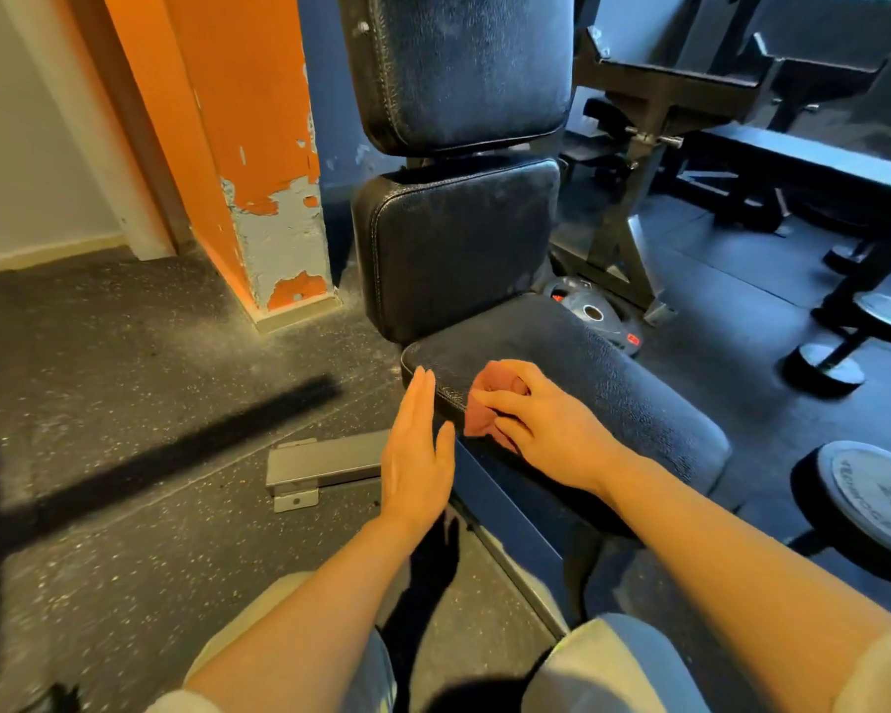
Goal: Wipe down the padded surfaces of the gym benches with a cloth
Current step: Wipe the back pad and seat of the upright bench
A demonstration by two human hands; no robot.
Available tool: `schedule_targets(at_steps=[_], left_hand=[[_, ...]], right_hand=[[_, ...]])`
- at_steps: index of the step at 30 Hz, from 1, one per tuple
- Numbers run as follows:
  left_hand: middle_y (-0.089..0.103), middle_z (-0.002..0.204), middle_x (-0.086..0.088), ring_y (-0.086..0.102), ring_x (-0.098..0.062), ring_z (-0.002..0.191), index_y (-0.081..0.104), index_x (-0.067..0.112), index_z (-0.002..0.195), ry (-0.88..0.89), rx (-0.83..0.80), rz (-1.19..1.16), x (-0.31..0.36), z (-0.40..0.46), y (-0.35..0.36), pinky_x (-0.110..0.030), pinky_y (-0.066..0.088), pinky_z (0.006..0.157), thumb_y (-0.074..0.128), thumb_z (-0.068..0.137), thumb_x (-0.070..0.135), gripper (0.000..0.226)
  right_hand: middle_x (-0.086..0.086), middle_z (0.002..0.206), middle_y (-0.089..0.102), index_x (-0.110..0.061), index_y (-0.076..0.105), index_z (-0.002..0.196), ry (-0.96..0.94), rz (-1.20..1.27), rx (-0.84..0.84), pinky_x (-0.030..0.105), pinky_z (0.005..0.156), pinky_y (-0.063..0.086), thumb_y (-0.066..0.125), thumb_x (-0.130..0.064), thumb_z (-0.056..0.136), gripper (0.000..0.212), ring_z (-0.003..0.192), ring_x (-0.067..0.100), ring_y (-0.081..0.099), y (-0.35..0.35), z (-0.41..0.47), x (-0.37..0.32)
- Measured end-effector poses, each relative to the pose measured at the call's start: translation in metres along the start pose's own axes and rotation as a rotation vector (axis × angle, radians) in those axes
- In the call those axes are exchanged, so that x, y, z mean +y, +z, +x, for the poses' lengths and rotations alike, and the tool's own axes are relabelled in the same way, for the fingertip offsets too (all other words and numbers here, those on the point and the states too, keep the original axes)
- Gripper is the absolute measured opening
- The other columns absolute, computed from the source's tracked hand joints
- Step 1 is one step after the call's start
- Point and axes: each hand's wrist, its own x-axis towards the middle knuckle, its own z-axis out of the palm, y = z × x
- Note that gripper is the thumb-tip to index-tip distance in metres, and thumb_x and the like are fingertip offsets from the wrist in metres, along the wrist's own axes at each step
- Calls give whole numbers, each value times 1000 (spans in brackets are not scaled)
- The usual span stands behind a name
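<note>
Head view, looking down past both bare forearms. Nearest: pale trouser knees (pixel 299 640) at the bottom edge, speckled rubber floor (pixel 124 403) beneath.

Left hand (pixel 419 455): fingers straight and together, thumb apart, held edge-on just beside the near-left corner of the seat pad (pixel 613 383). It holds nothing; whether it touches the pad edge cannot be told.

Right hand (pixel 541 419): fingers curled over a bunched reddish cloth (pixel 489 403), pressing it on the seat pad's near-left corner. The cloth hangs slightly over the pad's left edge. The pad is black and textured, with a pale dusty film on it.

Below the seat a blue frame rail (pixel 505 512) runs toward the knees. A grey metal foot plate (pixel 325 468) lies flat on the floor left of it.

Further back: lower back pad (pixel 459 249) stands nearly upright behind the seat, upper back pad (pixel 464 69) above it, both black and dusty.

Right side: weight plate marked 20 (pixel 867 494), dumbbells (pixel 855 337) on the floor, small plate (pixel 592 313) behind the seat.

Far: orange column (pixel 248 146) with peeling paint at left; dark rack frame (pixel 654 120) and a second bench (pixel 819 162) at right.
</note>
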Motion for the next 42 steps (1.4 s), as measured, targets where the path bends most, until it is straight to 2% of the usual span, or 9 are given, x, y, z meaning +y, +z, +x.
schedule_targets(at_steps=[7,13,17,19,22,28,35,39,42], left_hand=[[23,158,7,25,-20,145,26,24,152,-9,-106,147,6,9,-16,-33,24,118,50,94,0,67],[63,126,-12,61,-30,116,61,5,125,334,7,511,10,45,-41,-39,27,109,75,75,1,52],[34,154,-15,29,-29,144,48,7,139,527,-72,836,40,91,-52,-41,11,117,75,81,24,66],[3,162,-13,-2,-28,149,24,9,151,522,-160,1008,44,105,-53,-41,-7,117,65,89,41,81],[-15,160,-13,-17,-28,147,6,7,153,457,-181,1133,40,110,-51,-41,-15,114,56,92,49,89],[-18,159,-17,-19,-31,146,1,5,152,439,-182,1149,44,109,-48,-43,-17,111,50,96,45,85],[-22,156,-12,-26,-27,141,-12,8,147,463,-210,1078,40,111,-49,-41,-20,110,51,95,46,90],[23,156,-15,20,-28,144,29,3,148,544,-133,835,31,109,-56,-43,13,115,86,64,44,110],[47,146,-9,43,-22,135,41,7,144,521,32,553,30,104,-60,-34,26,112,85,70,29,89]], right_hand=[[8,144,39,-17,65,124,33,89,165,42,99,44,54,-18,97,29,122,26,46,24,52,-14],[-1,112,51,-24,67,99,181,182,357,39,83,50,55,-9,89,22,100,20,49,23,101,4],[0,116,47,-21,58,99,442,333,699,36,87,46,52,-6,91,18,105,20,44,-3,119,33],[11,128,43,-14,55,118,562,339,642,43,93,48,58,-11,91,27,113,29,47,-7,137,48],[8,120,48,-17,59,101,544,365,529,38,88,50,65,-13,88,15,106,27,55,8,145,35],[-11,95,68,-34,64,68,394,493,393,26,77,53,59,1,81,38,89,7,64,-6,117,20],[-3,96,66,-27,68,88,542,625,485,14,61,46,62,-15,89,13,79,7,60,0,134,-22],[3,98,64,-24,65,88,432,586,821,29,77,50,58,-10,87,16,87,13,60,-41,134,-20],[10,106,57,-18,60,92,434,616,896,21,72,42,57,-7,88,13,91,19,57,-82,149,-17]])
